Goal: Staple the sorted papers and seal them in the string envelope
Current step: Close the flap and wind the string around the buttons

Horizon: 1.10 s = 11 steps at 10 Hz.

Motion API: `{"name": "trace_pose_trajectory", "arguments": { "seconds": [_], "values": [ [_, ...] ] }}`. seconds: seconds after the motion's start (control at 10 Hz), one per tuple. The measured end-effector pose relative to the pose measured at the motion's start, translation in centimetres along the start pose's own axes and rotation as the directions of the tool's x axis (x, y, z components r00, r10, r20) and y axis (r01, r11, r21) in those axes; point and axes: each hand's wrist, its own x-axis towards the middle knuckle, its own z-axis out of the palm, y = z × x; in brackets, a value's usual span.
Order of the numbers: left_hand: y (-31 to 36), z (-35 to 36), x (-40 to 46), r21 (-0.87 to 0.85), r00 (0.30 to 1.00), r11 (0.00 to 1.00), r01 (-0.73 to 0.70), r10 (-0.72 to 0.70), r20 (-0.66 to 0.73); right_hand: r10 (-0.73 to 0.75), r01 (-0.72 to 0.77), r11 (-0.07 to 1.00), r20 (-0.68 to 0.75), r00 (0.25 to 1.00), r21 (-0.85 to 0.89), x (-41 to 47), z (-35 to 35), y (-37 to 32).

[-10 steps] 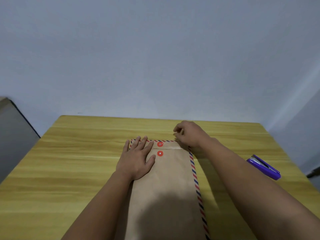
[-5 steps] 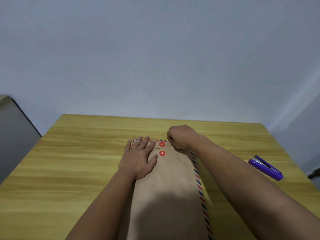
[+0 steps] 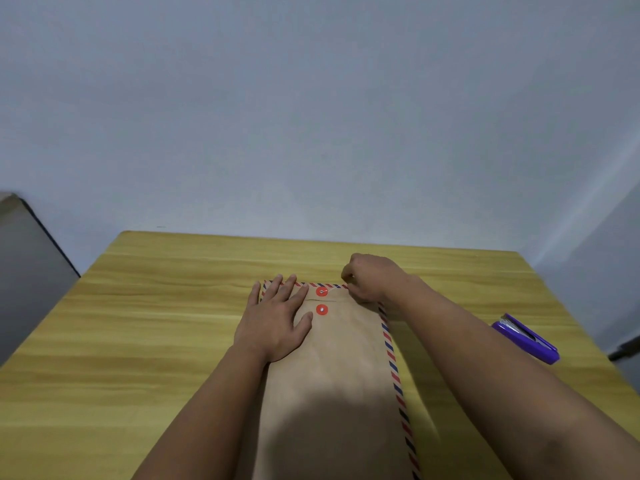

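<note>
We see the brown string envelope [image 3: 346, 368] lying flat on the wooden worktop [image 3: 138, 341], its flap folded down. Our left hand [image 3: 277, 320] presses it with fingers straight, just beside the two red buttons [image 3: 322, 301]. Our right hand [image 3: 372, 277], fingers curled, pinches the thin string [image 3: 334, 289] running from the upper button. A purple stapler [image 3: 526, 337] lies well apart to the right.

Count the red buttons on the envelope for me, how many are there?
2. The upper red button sits on the flap near the envelope's far edge; the lower red button is just below the flap. The hands may hide more.
</note>
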Motion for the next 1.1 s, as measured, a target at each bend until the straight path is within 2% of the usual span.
{"name": "trace_pose_trajectory", "arguments": {
  "seconds": [0.2,0.4,0.5,0.6,0.7,0.8,0.9,1.0,1.1],
  "values": [
    [-0.1,0.0,0.0,0.008,1.000,1.000,-0.001,0.001,0.015,-0.004,0.004,0.999,-0.006,1.000,-0.046,0.6,-0.3,-0.6],
    [0.0,-0.1,0.0,0.005,1.000,1.000,0.002,-0.002,0.008,-0.062,0.061,0.981,-0.003,0.998,-0.187,1.3,0.2,-1.0],
    [0.0,-0.1,0.0,0.003,1.000,1.000,0.000,0.000,0.005,-0.045,0.046,0.994,0.012,0.999,-0.101,1.2,0.0,-0.9],
    [0.0,0.0,0.1,0.003,1.000,1.000,0.000,0.000,0.003,0.093,-0.075,0.971,-0.069,0.993,0.227,0.7,-0.2,-0.5],
    [0.0,0.0,0.1,0.003,1.000,1.000,-0.002,0.002,-0.001,0.210,-0.111,0.818,-0.114,0.971,0.564,0.4,-0.7,-0.7],
    [0.0,0.0,0.1,0.004,1.000,1.000,0.001,-0.001,-0.002,0.260,-0.074,0.684,-0.148,0.954,0.726,0.4,-1.3,-1.1],
    [0.0,-0.1,0.0,0.008,1.000,1.000,0.001,-0.001,0.001,0.176,-0.049,0.756,-0.131,0.976,0.653,0.3,-1.3,-1.1],
    [0.0,-0.1,0.0,0.010,1.000,1.000,0.000,0.000,0.007,0.043,-0.034,0.920,-0.012,0.999,0.391,0.2,-0.9,-1.2],
    [0.0,0.1,0.0,0.003,1.000,1.000,-0.001,0.001,0.000,-0.041,0.037,0.995,0.040,0.998,0.095,0.5,-0.8,-1.6]
  ]
}}
